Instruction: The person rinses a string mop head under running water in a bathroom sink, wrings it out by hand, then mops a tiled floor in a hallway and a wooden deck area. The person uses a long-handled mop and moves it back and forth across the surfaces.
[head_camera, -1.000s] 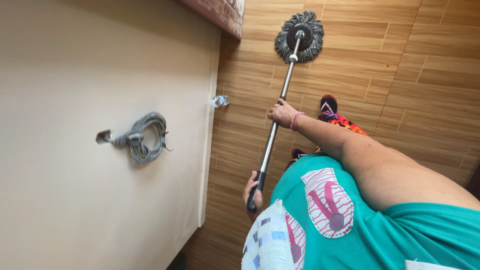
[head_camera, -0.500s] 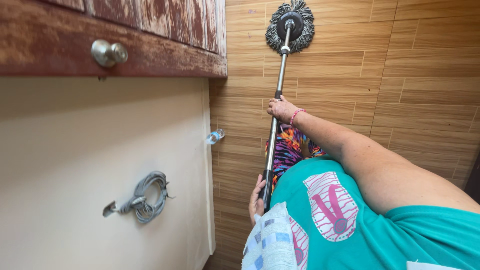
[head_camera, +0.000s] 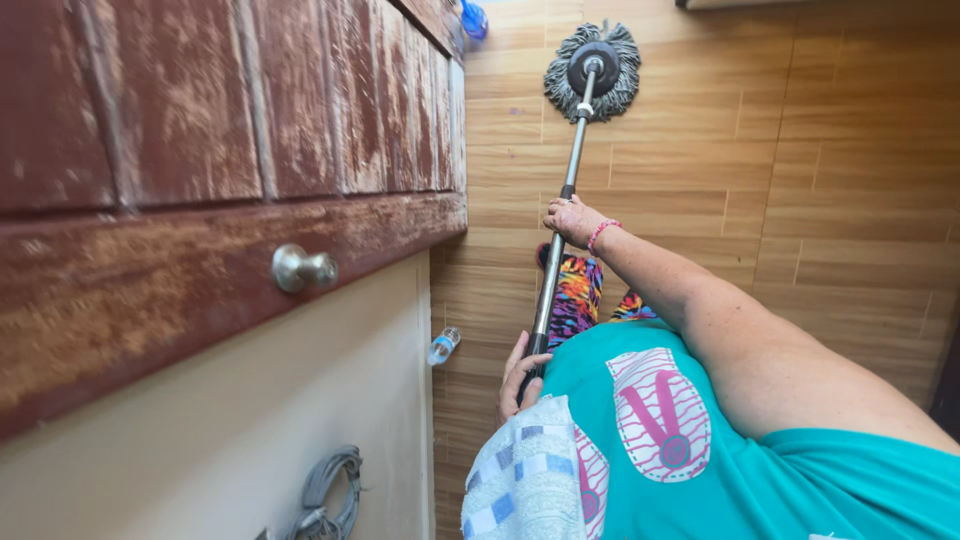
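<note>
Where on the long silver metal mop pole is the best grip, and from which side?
Grip the long silver metal mop pole on the bare shaft, not the round grey string mop head on the wood-look floor. Come from above and wrap around it: the pole is thin, round and slanted. Two spread holds suit its length, as the right hand mid-shaft and left hand near the end show.

Teal short-sleeved shirt (head_camera: 720, 470) with pink-and-white printed motif, multicoloured patterned leggings (head_camera: 575, 295), pink beaded bracelet (head_camera: 601, 232) on right wrist.
</note>
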